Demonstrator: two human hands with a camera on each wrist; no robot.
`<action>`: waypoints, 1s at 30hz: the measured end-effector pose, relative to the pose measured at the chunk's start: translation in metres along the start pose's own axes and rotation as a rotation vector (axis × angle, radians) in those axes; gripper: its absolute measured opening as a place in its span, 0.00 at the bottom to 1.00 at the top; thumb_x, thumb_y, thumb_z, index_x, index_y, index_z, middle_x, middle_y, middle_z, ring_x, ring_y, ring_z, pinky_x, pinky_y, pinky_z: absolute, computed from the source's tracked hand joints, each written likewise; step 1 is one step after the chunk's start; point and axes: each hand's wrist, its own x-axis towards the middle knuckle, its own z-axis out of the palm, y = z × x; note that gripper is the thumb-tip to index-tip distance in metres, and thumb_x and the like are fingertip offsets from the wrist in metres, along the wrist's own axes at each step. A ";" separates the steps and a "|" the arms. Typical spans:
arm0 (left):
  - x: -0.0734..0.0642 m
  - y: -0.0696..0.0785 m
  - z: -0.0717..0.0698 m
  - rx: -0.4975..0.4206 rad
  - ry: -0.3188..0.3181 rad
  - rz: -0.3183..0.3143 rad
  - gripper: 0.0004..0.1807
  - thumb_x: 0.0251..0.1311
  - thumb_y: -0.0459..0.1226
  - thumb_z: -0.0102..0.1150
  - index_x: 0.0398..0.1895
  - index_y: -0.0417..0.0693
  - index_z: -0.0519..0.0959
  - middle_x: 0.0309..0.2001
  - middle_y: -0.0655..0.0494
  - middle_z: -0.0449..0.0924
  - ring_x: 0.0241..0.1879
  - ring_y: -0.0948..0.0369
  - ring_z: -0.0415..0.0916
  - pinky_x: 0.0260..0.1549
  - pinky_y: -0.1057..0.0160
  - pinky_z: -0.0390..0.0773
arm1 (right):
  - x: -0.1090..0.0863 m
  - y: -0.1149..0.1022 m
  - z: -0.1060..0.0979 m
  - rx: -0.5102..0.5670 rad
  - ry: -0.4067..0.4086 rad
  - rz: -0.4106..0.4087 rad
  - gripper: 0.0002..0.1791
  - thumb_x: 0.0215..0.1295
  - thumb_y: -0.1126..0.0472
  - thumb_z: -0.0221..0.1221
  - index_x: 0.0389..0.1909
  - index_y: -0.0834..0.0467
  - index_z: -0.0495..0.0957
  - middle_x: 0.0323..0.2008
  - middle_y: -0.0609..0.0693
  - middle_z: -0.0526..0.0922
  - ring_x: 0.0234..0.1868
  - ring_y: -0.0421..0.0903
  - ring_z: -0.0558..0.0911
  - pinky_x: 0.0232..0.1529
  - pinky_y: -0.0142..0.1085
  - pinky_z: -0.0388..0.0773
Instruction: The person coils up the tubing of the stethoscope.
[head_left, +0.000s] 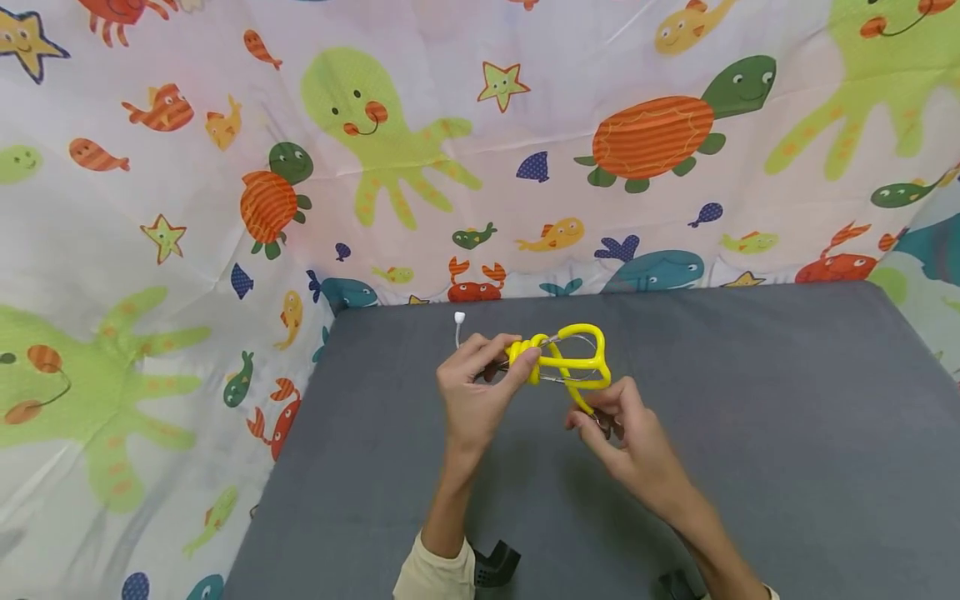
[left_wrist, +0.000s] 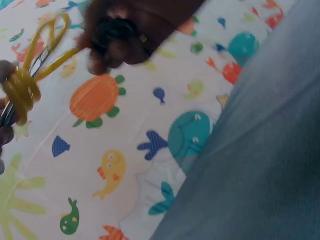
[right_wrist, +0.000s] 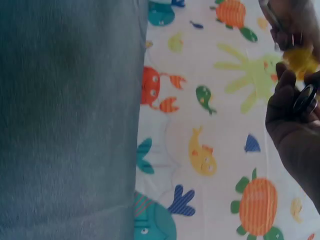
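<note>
Above the grey table, a stethoscope is held up between both hands, its yellow tubing (head_left: 577,363) looped and wound in several turns around the metal stems. My left hand (head_left: 476,396) grips the wound part between thumb and fingers. A white ear tip (head_left: 459,317) pokes out beyond those fingers. To the right and slightly nearer, my right hand (head_left: 637,442) pinches the chest piece (head_left: 602,423) at the tube's end. The left wrist view shows the yellow coil (left_wrist: 21,92) at its left edge. In the right wrist view, the chest piece (right_wrist: 304,100) is dark and partly covered by fingers.
The grey tabletop (head_left: 750,433) spreads beneath both hands. A white curtain (head_left: 442,100) printed with sea animals stands along its back and left side. Black wrist devices show near the sleeves, one at the left wrist (head_left: 497,564).
</note>
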 end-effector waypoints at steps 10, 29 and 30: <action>-0.006 -0.004 0.019 0.428 0.102 0.251 0.16 0.54 0.42 0.80 0.38 0.39 0.90 0.25 0.52 0.80 0.25 0.61 0.77 0.29 0.63 0.66 | -0.004 -0.021 0.022 -0.120 0.074 0.017 0.10 0.70 0.76 0.57 0.45 0.63 0.68 0.28 0.44 0.80 0.25 0.27 0.70 0.22 0.26 0.70; -0.016 -0.002 0.019 0.629 -0.011 0.513 0.18 0.52 0.46 0.81 0.37 0.42 0.90 0.24 0.55 0.79 0.22 0.62 0.72 0.26 0.65 0.65 | 0.020 -0.038 -0.018 -0.675 0.083 -0.197 0.11 0.65 0.66 0.68 0.45 0.60 0.80 0.24 0.47 0.80 0.20 0.35 0.69 0.23 0.29 0.71; -0.016 -0.002 0.019 0.628 -0.020 0.521 0.18 0.51 0.46 0.82 0.37 0.43 0.90 0.24 0.55 0.79 0.22 0.62 0.72 0.26 0.65 0.65 | 0.022 -0.037 -0.018 -0.712 0.120 -0.228 0.10 0.63 0.66 0.70 0.43 0.61 0.81 0.24 0.48 0.80 0.20 0.37 0.70 0.23 0.31 0.71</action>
